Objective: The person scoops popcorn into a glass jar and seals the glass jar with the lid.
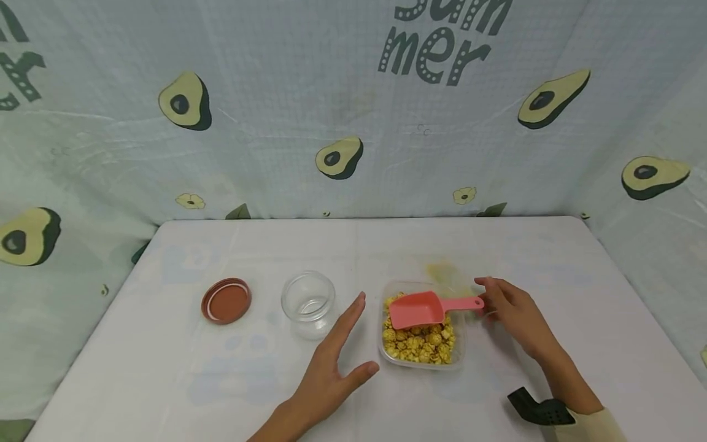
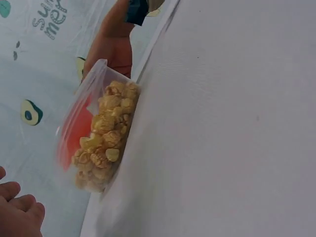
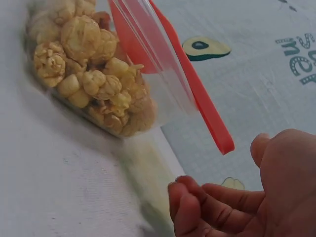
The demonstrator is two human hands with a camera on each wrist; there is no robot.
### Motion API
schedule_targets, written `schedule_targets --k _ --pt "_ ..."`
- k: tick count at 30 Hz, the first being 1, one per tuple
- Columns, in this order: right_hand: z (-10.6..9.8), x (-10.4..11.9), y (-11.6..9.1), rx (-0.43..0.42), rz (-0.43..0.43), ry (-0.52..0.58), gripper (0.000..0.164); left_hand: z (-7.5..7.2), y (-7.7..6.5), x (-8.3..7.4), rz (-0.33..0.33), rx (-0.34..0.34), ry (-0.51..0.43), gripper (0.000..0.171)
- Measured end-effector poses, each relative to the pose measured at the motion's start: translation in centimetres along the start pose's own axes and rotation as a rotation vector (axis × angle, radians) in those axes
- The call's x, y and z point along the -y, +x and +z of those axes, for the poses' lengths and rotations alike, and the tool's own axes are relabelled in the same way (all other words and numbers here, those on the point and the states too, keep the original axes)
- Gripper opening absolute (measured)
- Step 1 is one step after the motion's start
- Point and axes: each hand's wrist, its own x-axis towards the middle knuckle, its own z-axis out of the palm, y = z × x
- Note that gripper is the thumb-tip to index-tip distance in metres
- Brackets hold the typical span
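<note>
A clear plastic container [image 1: 391, 357] full of caramel-coloured popcorn [image 1: 420, 345] stands on the table. On the popcorn lies a pink-red scoop [image 1: 417, 309], its handle jutting out over the container's right rim. My right hand [image 1: 513, 313] is beside the handle's end. In the right wrist view a gap shows between the handle [image 3: 212, 116] and the loosely bent fingers [image 3: 222, 210], which hold nothing. My left hand [image 1: 328, 377], fingers extended and thumb spread, hovers left of the container and holds nothing. Beyond its fingertips stands an uncovered clear jar [image 1: 308, 301].
Left of the jar a round brown lid [image 1: 227, 302] lies on the white-covered table [image 1: 166, 368]. Behind the table hangs a pale sheet [image 1: 265, 166] printed with avocados. A dark strap piece [image 1: 538, 408] is on the right wrist.
</note>
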Motion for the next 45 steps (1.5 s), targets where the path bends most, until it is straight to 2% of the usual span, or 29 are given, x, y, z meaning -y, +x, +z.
schedule_targets --k 3,5,10,14,18,21,24,30,35,38,40,42,45 --pt "0.1 -0.3 0.1 0.043 0.043 0.097 0.05 1.4 0.4 1.9 -0.091 0.014 0.002 0.078" --pt "0.2 -0.3 0.1 0.07 0.071 0.165 0.051 2.2 0.6 3.2 -0.123 0.025 0.003 0.081" --pt "0.4 0.0 -0.1 0.112 0.115 0.317 0.048 3.4 0.8 5.3 -0.117 0.053 0.003 0.085" --pt "0.0 0.7 -0.6 0.16 0.134 0.449 0.045 3.8 0.8 5.4 -0.103 0.086 0.011 0.084" --pt "-0.1 1.2 -1.0 0.179 0.135 0.526 0.043 4.2 0.7 5.9 -0.083 0.103 0.029 0.082" --pt "0.0 1.6 -1.3 0.145 0.103 0.528 0.042 4.5 0.5 6.5 -0.073 0.099 0.033 0.08" --pt "-0.1 2.6 -1.8 0.061 0.055 0.469 0.041 4.5 0.4 6.5 -0.054 0.095 0.028 0.079" --pt "-0.7 5.3 -3.1 -0.204 -0.073 0.193 0.026 4.5 0.5 6.4 -0.009 0.081 0.037 0.078" --pt "-0.9 7.7 -4.1 -0.359 -0.188 0.065 0.019 3.7 1.0 4.5 -0.012 0.083 0.008 0.077" --pt "-0.8 8.6 -4.4 -0.404 -0.273 0.023 0.019 3.3 1.0 3.5 -0.024 0.087 -0.009 0.077" --pt "-0.7 8.8 -4.3 -0.408 -0.366 -0.011 0.023 3.3 1.0 3.4 -0.016 0.084 0.001 0.077" --pt "-0.7 8.7 -4.1 -0.409 -0.471 -0.067 0.028 3.4 1.0 3.7 -0.009 0.082 0.005 0.077" --pt "-0.5 8.2 -3.8 -0.404 -0.613 -0.168 0.035 3.9 0.7 4.8 -0.005 0.087 0.03 0.077"
